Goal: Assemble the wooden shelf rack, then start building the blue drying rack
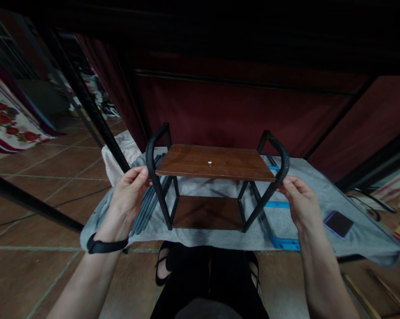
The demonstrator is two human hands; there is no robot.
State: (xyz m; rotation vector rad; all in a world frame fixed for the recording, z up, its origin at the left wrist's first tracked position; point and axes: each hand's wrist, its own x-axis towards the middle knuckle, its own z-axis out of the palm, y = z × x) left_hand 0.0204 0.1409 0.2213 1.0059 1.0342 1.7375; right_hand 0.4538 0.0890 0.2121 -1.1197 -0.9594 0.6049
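A: What do we have between our hands?

B: A small two-tier rack (216,167) with a frame of bent black tubing and two brown wood-grain boards. It stands upright on the light grey cloth (195,239).

A: And how do we hold it?

B: Our left hand (130,190) pinches the left bend of the frame between thumb and fingers; our right hand (298,195) pinches the right bend, level with the upper board.

A: What lies near our left hand?

B: Just to its right, a bundle of slim dark grey rods (145,212), lying side by side. We wear a black wristband (106,245) below that hand.

A: And near our right?

B: Bright blue flat strips (284,243) to its left, and a dark rectangular phone (339,224) to its right, both on the cloth.
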